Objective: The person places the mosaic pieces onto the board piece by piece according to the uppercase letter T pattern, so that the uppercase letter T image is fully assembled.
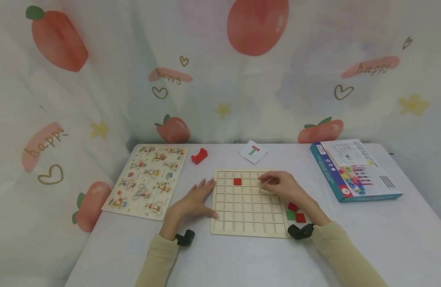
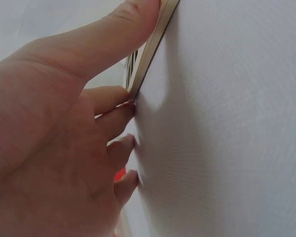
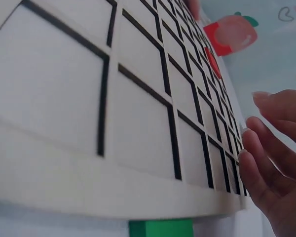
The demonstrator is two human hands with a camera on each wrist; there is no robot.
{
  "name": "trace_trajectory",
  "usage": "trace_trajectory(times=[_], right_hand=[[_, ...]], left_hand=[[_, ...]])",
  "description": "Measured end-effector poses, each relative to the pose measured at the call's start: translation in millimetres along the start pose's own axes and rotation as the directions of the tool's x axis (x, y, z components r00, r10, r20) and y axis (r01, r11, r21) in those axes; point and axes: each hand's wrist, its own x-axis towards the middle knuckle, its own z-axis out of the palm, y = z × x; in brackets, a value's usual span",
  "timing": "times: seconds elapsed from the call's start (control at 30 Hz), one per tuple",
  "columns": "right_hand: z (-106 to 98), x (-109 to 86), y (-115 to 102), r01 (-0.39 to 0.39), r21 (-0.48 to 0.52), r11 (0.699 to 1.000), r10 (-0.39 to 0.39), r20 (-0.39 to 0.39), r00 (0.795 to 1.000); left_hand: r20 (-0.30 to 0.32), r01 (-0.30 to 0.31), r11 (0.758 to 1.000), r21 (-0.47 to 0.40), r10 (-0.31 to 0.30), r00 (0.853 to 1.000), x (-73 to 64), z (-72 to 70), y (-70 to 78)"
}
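Note:
A wooden grid board (image 1: 249,234) lies flat on the table, one red square tile (image 1: 237,181) set in a cell of its second row. At the board's left edge my left hand (image 1: 193,202) rests with fingers spread, the thumb on the near part of the rim. My right hand (image 1: 286,186) hovers over the far right cells, its fingers loosely bent; no tile shows between them in the right wrist view. Below that wrist, beside the board's right edge, are a green tile (image 1: 290,215) and two red tiles (image 1: 300,218).
Behind the board lies a small white card (image 1: 247,153) printed with a red and green pattern. A red notched block (image 1: 199,156) is left of it. A picture puzzle board (image 1: 143,179) occupies the left side, and a flat teal-edged box (image 1: 328,175) the right.

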Motion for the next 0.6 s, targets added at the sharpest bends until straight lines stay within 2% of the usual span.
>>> trace_trajectory(times=[0.2,0.6], right_hand=[[-8,-14.0,5,-0.034,-0.026,0.999,0.034,-0.019,0.999],[-23,-36.5,12,-0.039,-0.064,0.997,0.038,-0.011,0.999]], left_hand=[[-0.003,-0.007,1.000,-0.006,0.007,1.000,-1.1,-1.1,1.6],[-0.006,-0.016,1.000,-0.017,0.016,1.000,-2.6,-3.8,3.2]])
